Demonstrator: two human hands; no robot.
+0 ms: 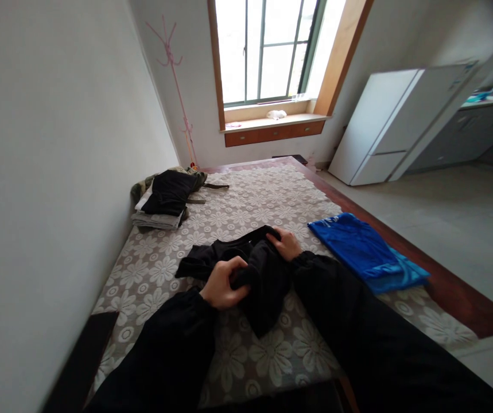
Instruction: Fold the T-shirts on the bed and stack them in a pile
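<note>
A crumpled black garment, perhaps a shirt, lies partly lifted on the flower-patterned cloth that covers the table. My left hand is closed around a bunched fold at its near side, thumb and fingers curled in. Farther out and to the right, my right hand pinches the garment's far edge. A loose flap of the garment spreads to the left, and another part hangs down toward me between the hands. The garment's full shape is hidden by its folds.
Folded blue cloth lies near the table's right edge. A stack of folded clothes, black on top, sits at the far left by the wall. Beyond stand a pink coat rack, a window sill and a white fridge.
</note>
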